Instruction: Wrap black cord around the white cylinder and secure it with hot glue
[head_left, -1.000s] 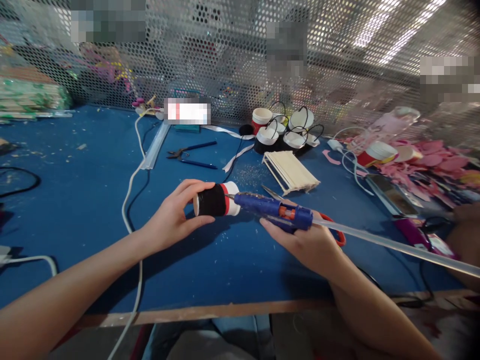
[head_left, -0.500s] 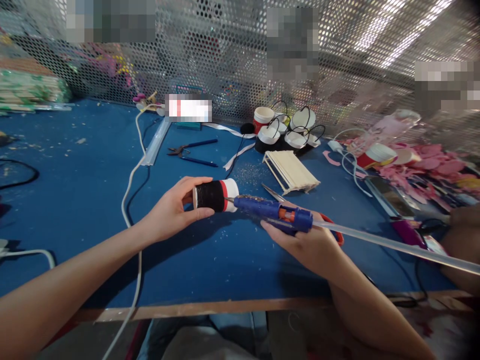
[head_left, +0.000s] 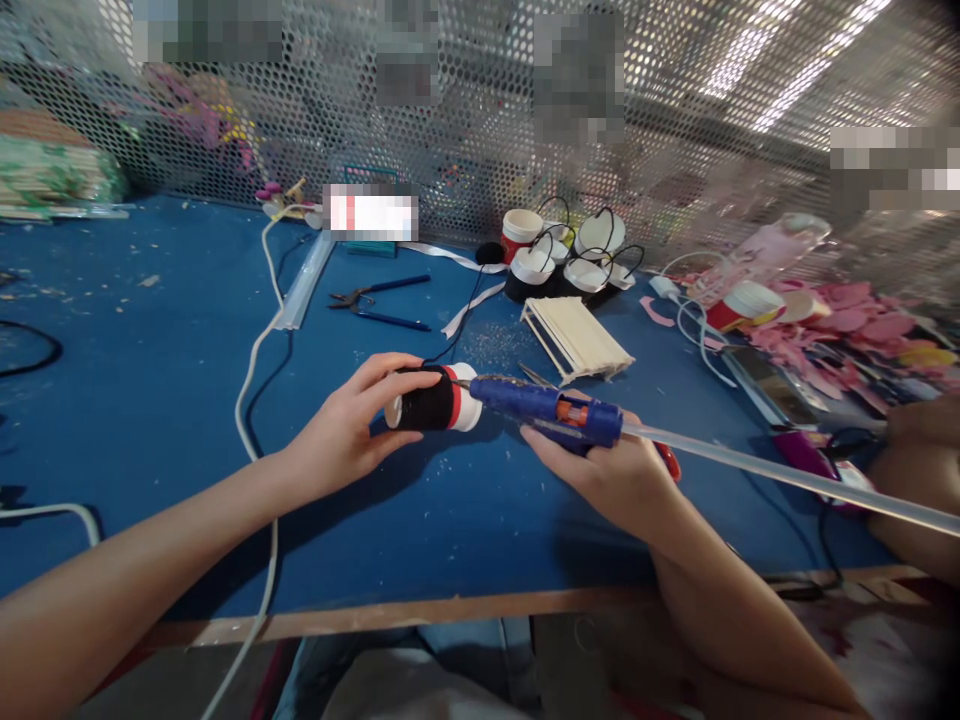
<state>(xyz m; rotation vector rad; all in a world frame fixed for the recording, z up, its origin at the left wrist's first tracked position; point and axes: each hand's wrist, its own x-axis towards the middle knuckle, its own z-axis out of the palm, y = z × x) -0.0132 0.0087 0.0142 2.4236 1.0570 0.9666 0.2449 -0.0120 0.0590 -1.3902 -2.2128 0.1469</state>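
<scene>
My left hand (head_left: 358,418) is closed around a small paper cup (head_left: 466,402), which lies on its side above the blue table. Black cord covers the cup's middle, beside a red band and a white end. A strand of that black cord runs from the cup toward a black ball of cord (head_left: 490,254). My right hand (head_left: 609,470) grips a blue glue gun (head_left: 525,400), its nozzle at the cup near the edge of the black wrap. From the gun's back a long clear glue stick (head_left: 750,462) sticks out. Orange-handled scissors (head_left: 667,460) lie partly hidden behind my right hand.
Blue-handled pliers (head_left: 390,302) lie beyond my left hand. Several cups (head_left: 532,265) with black cord loops stand at the back, near a bundle of pale sticks (head_left: 581,338). A white cable (head_left: 255,400) crosses the table. Pink pieces, a phone (head_left: 761,385) and another person's arm (head_left: 922,470) are at right.
The cup has turned in my left hand, and my fingers have shifted on it, reaching further over the black wrap. The glue gun's nozzle now meets the cup higher up.
</scene>
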